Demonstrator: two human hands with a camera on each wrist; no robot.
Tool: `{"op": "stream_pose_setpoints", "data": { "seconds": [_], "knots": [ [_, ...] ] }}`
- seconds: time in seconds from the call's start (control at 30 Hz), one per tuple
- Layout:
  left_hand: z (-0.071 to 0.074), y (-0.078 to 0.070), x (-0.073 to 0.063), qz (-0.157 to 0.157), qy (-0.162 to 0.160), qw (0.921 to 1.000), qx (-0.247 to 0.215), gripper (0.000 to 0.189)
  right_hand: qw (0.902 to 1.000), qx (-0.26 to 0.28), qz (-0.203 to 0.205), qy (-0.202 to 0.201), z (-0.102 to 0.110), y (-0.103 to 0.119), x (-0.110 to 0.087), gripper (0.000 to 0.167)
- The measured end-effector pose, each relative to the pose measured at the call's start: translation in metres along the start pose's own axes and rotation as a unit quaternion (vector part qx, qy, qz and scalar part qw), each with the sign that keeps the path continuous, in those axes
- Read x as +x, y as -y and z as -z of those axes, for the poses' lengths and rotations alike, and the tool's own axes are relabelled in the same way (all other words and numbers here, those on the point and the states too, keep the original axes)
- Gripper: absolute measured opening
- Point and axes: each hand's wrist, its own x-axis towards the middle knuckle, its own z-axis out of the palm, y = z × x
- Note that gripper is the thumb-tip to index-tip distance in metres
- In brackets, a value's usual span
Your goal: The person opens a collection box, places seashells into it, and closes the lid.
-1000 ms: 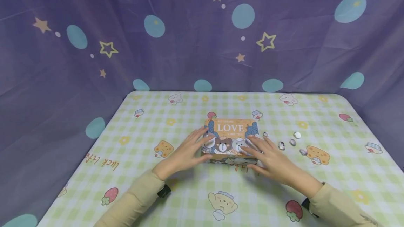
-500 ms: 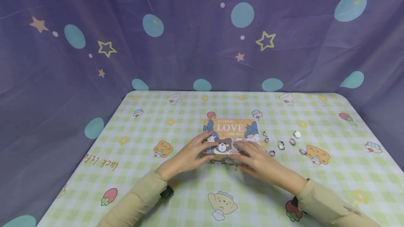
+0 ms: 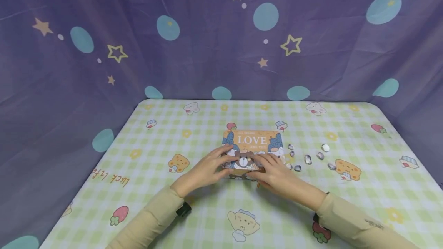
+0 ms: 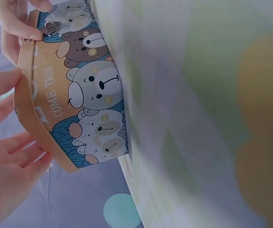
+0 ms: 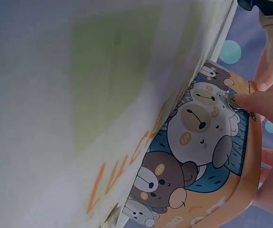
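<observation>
A lidded box [image 3: 252,140] printed with bears and the word LOVE stands in the middle of the table. My left hand [image 3: 205,170] holds the box's left end, its thumb at the front edge of the lid and its fingers spread over the lid's side. At the front of the box my right hand [image 3: 281,176] has its thumb on a small metal clasp [image 5: 232,101], while its other fingers lie over the lid. The lid [image 4: 27,102] sits down on the box. The thumb partly hides the clasp.
Several small shiny, gem-like pieces [image 3: 308,159] lie scattered right of the box, some close to its side. A green-checked cloth [image 3: 155,187] with cartoon prints covers the table. Behind it hangs a purple curtain [image 3: 207,49].
My right hand has moved left from the box's right end to its front middle, uncovering more shiny pieces. My left hand keeps nearly the same place on the box.
</observation>
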Motion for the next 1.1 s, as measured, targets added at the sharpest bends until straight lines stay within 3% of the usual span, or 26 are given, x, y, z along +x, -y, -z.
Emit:
{"op": "stream_pose_setpoints", "data": {
  "seconds": [0.27, 0.47, 0.6, 0.83, 1.1],
  "knots": [
    [0.0, 0.001, 0.0, 0.005, 0.0, 1.0, 0.001, 0.038, 0.9995, -0.028, -0.003, 0.011, -0.007, 0.0, 0.004, 0.038],
    [0.001, 0.0, 0.0, 0.0, -0.006, 1.0, 0.0, 0.037, 0.9989, -0.048, 0.002, 0.001, -0.01, 0.001, 0.008, 0.021],
    [0.001, 0.001, 0.0, 0.003, -0.008, 1.0, 0.0, 0.037, 0.9989, -0.046, 0.004, -0.006, -0.01, 0.001, 0.011, 0.018],
    [0.001, 0.0, 0.001, 0.006, -0.006, 1.0, -0.004, 0.037, 0.9998, -0.008, -0.015, 0.007, -0.004, 0.001, 0.013, 0.025],
    [-0.001, 0.0, 0.001, 0.003, -0.008, 1.0, -0.002, 0.036, 0.9963, 0.073, -0.042, -0.016, 0.006, 0.0, 0.01, 0.024]
  ]
}}
